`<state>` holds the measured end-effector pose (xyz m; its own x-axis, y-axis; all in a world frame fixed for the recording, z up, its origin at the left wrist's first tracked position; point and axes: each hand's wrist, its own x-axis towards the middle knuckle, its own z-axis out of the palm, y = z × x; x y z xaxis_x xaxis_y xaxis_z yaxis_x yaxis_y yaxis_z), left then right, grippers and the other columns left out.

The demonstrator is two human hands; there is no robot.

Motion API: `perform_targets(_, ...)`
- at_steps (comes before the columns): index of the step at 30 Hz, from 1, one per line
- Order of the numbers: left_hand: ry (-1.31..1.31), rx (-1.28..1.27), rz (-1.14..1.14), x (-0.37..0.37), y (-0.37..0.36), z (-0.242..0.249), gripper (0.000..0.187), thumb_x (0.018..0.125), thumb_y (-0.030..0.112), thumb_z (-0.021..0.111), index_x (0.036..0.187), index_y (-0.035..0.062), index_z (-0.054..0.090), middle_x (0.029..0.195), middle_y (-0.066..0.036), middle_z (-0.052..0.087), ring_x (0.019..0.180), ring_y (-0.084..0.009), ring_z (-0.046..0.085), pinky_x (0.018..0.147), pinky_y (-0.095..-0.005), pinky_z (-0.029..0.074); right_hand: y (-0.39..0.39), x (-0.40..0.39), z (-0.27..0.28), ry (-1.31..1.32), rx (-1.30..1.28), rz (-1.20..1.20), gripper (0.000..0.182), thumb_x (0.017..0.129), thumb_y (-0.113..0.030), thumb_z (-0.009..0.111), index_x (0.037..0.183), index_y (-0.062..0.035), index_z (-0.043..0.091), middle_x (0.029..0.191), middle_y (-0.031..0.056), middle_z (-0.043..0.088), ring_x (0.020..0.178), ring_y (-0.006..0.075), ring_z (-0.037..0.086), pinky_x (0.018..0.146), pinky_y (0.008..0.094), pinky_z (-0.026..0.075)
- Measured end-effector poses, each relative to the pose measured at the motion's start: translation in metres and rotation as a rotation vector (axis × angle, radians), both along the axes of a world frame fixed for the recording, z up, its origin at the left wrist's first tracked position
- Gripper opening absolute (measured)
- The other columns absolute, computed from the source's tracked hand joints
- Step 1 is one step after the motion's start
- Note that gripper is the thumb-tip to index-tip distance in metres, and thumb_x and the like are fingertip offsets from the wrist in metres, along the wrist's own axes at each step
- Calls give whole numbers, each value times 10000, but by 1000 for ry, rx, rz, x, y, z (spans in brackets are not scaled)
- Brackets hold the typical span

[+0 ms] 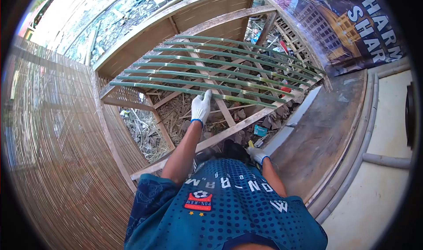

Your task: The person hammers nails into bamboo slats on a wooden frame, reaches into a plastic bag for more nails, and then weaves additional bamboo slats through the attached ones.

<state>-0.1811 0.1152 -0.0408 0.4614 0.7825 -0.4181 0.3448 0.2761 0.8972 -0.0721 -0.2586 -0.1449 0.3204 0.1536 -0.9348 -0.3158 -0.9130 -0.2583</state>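
Observation:
My left hand [201, 108], in a white knitted glove with a blue cuff, is closed on the nearest green bamboo slat [163, 88]. That slat lies across a wooden frame [211, 140], with several more slats [211, 66] spaced roughly parallel beyond it. Close to my waist, my right hand [257, 154], gloved the same way, is closed around something with a yellow end [250, 143]. The rest of that object is hidden, so its kind does not show.
A woven bamboo wall [48, 131] stands at the left. Rubble and straw [176, 111] cover the ground beneath the frame, with a blue packet [260, 130] among them. To the right are a brown board [326, 122], bamboo poles [373, 117] and a printed banner [339, 25].

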Motion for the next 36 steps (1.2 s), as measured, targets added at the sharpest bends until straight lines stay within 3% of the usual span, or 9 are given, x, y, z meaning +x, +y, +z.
perform_targets(5,-138,-27,148,-6,-28,30,441,1070,419,589,908,31,722,759,6,659,683,-74,582,625,-275,472,-78,35,-67,-55,118,-59,500,1029,-491,555,1024,-26,737,790,70,683,683,188,627,638,360,485)
perform_targets(6,-90,29,129,-11,-33,30,436,1075,408,584,900,31,718,751,8,651,683,-71,573,621,-275,464,-86,45,-62,-233,-80,330,658,1032,-548,508,1212,54,702,1038,176,745,951,278,700,840,406,526)
perform_targets(10,25,235,34,-23,-74,33,400,1090,308,564,883,-16,673,707,-29,604,668,-86,514,629,-314,441,-99,53,-14,-104,-162,494,746,1021,-578,463,1334,78,631,1321,296,656,1229,365,646,1019,444,479)
perform_targets(20,103,409,-321,-31,-90,117,344,1067,250,578,898,-31,683,696,-82,613,656,-111,568,630,-312,468,-112,11,6,36,-201,150,640,996,-547,531,1136,48,723,1086,212,734,976,310,694,876,422,508)
perform_targets(24,241,611,-189,-22,-66,74,429,1058,382,590,969,-27,686,772,-98,678,723,-211,637,714,-368,504,-167,-49,-194,-46,-55,-28,601,1011,-526,542,1069,47,717,1042,159,738,931,246,679,818,405,511)
perform_targets(27,392,633,-320,-5,-41,52,476,1062,439,554,1018,-21,667,811,-196,691,768,-365,667,749,-463,511,-122,-65,-138,-12,-121,51,781,955,-599,471,1352,53,632,1364,300,638,1293,408,616,1070,445,478)
perform_targets(31,414,679,-561,1,-26,62,373,1066,347,512,1043,13,677,886,-272,683,871,-475,669,721,-537,516,-58,-72,-50,-14,-98,37,800,961,-618,496,1320,83,637,1338,319,642,1293,422,611,1078,452,476)
perform_targets(35,295,845,-644,-3,-38,69,298,1031,280,540,906,40,666,821,-233,672,814,-460,667,685,-537,516,-37,-102,-57,177,-55,-162,777,970,-622,517,1244,90,668,1177,319,705,1190,437,669,990,473,516)
perform_targets(36,291,851,-656,2,-39,64,286,1021,272,550,887,44,659,810,-226,669,806,-456,666,683,-537,517,-32,-110,-51,121,-18,-171,731,989,-632,528,1065,74,703,808,188,724,722,329,744,651,450,557)
